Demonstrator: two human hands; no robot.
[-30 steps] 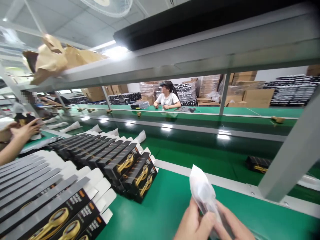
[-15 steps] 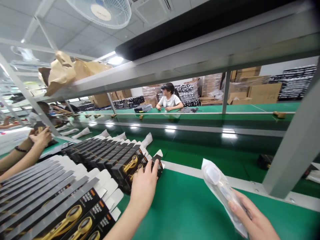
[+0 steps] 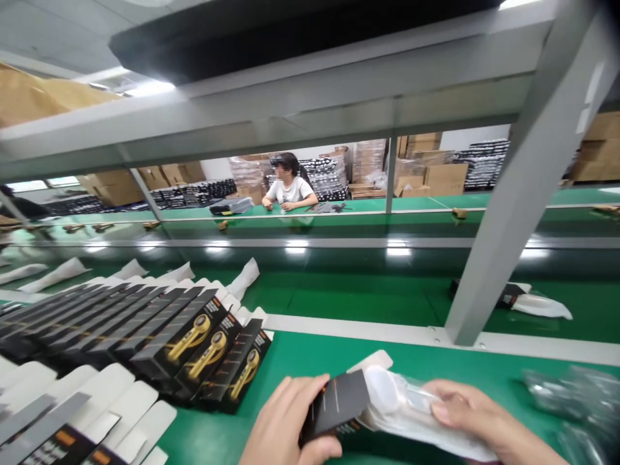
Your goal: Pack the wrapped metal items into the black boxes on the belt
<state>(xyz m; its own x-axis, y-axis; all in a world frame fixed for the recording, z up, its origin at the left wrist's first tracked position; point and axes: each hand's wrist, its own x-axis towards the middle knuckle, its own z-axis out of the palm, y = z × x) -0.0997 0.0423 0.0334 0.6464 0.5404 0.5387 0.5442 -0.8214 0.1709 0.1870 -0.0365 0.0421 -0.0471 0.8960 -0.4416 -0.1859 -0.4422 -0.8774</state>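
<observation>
My left hand (image 3: pixel 290 420) is wrapped round a small black box (image 3: pixel 340 399) held low over the green table, its white end flap raised. My right hand (image 3: pixel 465 413) grips a handheld device with a round white head (image 3: pixel 387 392), wrapped in a clear plastic bag. The round head is at the box's open end; how far it reaches inside I cannot tell. To the left stands a row of black boxes (image 3: pixel 194 349) printed with a gold device, white flaps open. Nearer me, more open boxes (image 3: pixel 62 445) are partly cut off by the frame.
Crumpled clear plastic bags (image 3: pixel 576 400) lie at the right. A grey post (image 3: pixel 504 187) rises from the table's rear edge. Beyond it, a green conveyor (image 3: pixel 339 290) carries a box with a bagged item (image 3: pixel 540 305). A person (image 3: pixel 290 187) sits across the line.
My left hand has taken a black box from the row's end and brought it to the right. The bagged device has met its open end. The view has turned right.
</observation>
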